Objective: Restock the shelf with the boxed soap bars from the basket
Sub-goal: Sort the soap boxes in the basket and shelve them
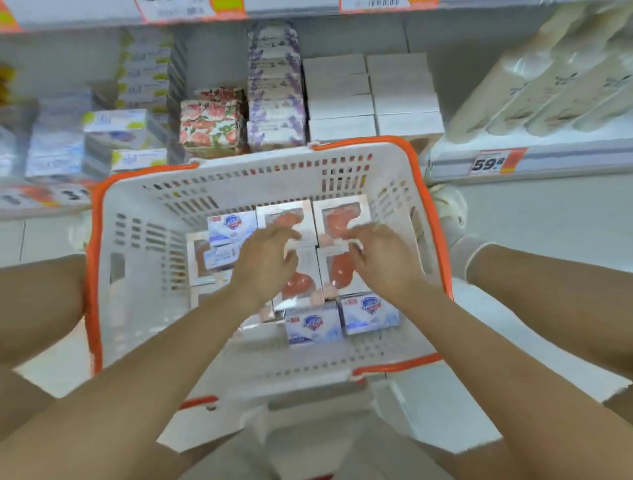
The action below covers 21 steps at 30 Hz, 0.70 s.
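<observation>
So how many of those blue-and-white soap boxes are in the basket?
4 that I can see: two side by side at the near end, and two stacked toward the far left. More may be hidden under the left hand or other boxes.

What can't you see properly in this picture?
1. Head view: the pink soap boxes are partly hidden under the left hand and right hand.
2. Shelf boxes: print too blurred to read.
3. Top price labels: cut off by the edge.

White basket (pixel 144 240) with orange rim, pink-windowed soap boxes (pixel 342 212), rose-patterned boxes (pixel 212 123)
</observation>
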{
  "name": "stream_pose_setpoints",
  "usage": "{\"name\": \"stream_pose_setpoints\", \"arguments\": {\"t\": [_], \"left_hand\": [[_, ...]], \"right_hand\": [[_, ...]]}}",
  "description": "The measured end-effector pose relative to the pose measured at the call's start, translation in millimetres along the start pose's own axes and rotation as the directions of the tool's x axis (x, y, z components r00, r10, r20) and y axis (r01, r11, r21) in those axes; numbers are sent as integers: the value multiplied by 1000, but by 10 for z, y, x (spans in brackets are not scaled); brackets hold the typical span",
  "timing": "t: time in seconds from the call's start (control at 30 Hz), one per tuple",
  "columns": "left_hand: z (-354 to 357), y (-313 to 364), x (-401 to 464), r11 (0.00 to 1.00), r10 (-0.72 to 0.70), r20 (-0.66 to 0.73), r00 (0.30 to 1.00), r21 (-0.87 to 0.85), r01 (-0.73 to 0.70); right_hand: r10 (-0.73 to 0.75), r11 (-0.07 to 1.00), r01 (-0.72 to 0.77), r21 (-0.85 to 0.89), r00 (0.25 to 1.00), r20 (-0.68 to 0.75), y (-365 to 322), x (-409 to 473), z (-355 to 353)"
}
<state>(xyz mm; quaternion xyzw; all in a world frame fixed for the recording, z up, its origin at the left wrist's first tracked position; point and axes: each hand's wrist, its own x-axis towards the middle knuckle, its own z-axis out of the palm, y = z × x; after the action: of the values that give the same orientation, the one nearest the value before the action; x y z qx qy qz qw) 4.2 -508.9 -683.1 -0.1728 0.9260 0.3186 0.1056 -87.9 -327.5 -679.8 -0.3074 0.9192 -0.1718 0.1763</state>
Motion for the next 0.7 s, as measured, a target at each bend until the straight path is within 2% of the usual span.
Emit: {"name": "stream_pose_setpoints", "arguments": {"t": [0.07,0.1,0.17,0.23,0.3,0.4,0.5,0.57,0.63,0.7], "left_hand": [[172,-62,-174,992,-112,211,971,88,96],[259,-95,-220,982,-175,296,939,122,145],[383,-145,-259,952,-306,345,887,114,284],[423,-195,-255,896,-443,251,861,95,433],[397,-286,-265,813,-581,140,802,54,580],[343,-530,-331,722,-690,46,722,-18,692],[251,-702,-364,536,-822,66,566,-245,808],[210,-803,-378,369,-841,236,487,-408,835],[187,-897,-375,196,-744,453,491,-555,809],[282,-1075,-362,188,-713,489,503,-557,809]], "right_hand": [[149,986,-123,-112,950,274,85,-131,189],[203,977,-163,-139,912,355,139,-197,256],[272,961,-223,-164,867,417,234,-311,331],[320,947,-283,-150,851,417,288,-352,363],[372,926,-366,-96,837,401,310,-307,387],[489,841,-539,43,793,364,347,-105,449],[556,705,-672,229,723,410,368,79,524],[544,634,-702,325,703,458,338,126,532],[522,617,-698,362,708,476,307,125,525],[506,625,-697,351,705,497,289,131,512]]}}
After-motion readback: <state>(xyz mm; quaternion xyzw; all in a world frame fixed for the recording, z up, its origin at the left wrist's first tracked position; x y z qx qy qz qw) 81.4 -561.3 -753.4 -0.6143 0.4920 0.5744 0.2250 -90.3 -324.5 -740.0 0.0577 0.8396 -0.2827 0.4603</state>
